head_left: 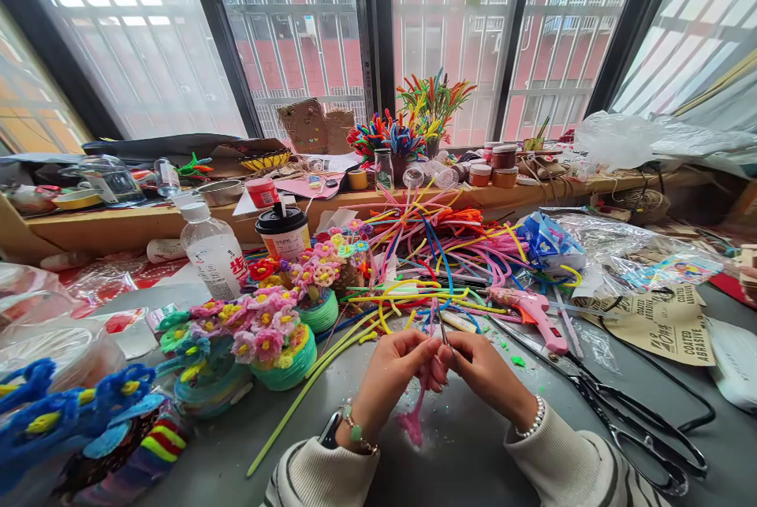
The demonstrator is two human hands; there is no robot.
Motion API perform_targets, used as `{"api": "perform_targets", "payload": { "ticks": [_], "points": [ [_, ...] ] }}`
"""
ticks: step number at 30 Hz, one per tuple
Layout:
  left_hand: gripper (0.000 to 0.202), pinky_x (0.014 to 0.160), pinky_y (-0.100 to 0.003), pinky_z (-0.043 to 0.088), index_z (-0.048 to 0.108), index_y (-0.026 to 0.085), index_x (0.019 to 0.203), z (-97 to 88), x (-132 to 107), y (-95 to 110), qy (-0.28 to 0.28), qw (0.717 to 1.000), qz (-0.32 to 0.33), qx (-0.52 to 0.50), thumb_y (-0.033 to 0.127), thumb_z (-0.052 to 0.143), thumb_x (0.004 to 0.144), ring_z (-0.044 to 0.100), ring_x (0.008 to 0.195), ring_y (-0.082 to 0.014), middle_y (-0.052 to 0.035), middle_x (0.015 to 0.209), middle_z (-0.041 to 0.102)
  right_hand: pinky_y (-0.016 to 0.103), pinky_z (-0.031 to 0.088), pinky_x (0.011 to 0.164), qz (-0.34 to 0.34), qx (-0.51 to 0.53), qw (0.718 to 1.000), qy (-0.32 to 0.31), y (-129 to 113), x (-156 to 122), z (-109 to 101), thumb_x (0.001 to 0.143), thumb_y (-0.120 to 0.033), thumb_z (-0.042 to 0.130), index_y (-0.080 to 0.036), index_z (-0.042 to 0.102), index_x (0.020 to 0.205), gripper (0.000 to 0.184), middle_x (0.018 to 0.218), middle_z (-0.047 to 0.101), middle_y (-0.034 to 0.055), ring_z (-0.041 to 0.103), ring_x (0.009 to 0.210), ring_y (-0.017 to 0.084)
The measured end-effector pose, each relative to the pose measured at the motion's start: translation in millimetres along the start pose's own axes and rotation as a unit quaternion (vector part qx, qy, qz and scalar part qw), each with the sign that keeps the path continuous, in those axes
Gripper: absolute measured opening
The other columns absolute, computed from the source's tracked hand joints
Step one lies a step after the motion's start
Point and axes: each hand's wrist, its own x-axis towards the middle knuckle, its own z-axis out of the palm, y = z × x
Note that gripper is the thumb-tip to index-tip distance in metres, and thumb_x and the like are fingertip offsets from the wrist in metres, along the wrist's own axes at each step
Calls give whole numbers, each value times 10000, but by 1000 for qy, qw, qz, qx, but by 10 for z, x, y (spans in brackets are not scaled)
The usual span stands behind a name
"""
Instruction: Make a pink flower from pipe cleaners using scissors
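Observation:
Both hands meet above the grey table at the lower middle. My left hand (pixel 408 361) is closed on a pink fuzzy pipe cleaner (pixel 412 422); its folded lower end hangs below the fingers, and a thin tip sticks up above them. My right hand (pixel 482 373) is closed around a slim dark metal tool (pixel 442 327), whose narrow tip points up beside the pink tip. The fingers hide the rest of the tool, so its exact kind is unclear. Just beyond the hands lie loose yellow and green pipe cleaners (pixel 393 302).
Pipe-cleaner flower pots (pixel 284 361) crowd the left. A water bottle (pixel 210 251) and lidded cup (pixel 284 232) stand behind them. To the right lie a pink glue gun (pixel 535 314), large black scissors (pixel 639 420) and sandpaper (pixel 662 326). A pipe-cleaner heap (pixel 438 235) lies ahead.

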Motion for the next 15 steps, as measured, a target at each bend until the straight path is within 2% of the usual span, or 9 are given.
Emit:
{"api": "perform_targets", "payload": {
  "ticks": [4, 10, 15],
  "points": [
    [280, 435, -203, 373, 521, 124, 580, 0, 0, -8, -4, 1000, -12, -17, 385, 559, 675, 511, 406, -91, -9, 478, 582, 225, 359, 526, -11, -7, 999, -30, -10, -4, -18, 737, -640, 264, -145, 540, 553, 596, 554, 542, 19, 470, 545, 121],
    [281, 445, -217, 406, 476, 141, 556, 17, -14, 24, 25, 998, -20, -47, 375, 624, 606, 511, 399, -94, 23, 442, 559, 225, 345, 526, -20, -9, 998, -54, 3, 2, -20, 722, -666, 230, -136, 576, 618, 642, 597, 553, 23, 473, 574, 130],
    [291, 408, -206, 386, 462, 143, 561, 19, -11, 28, 30, 999, -28, -36, 353, 663, 559, 518, 378, -103, 29, 419, 551, 218, 335, 520, -43, 18, 993, -109, 17, -9, -10, 716, -670, 231, -138, 583, 664, 640, 606, 556, 16, 472, 557, 119]
  ]
}}
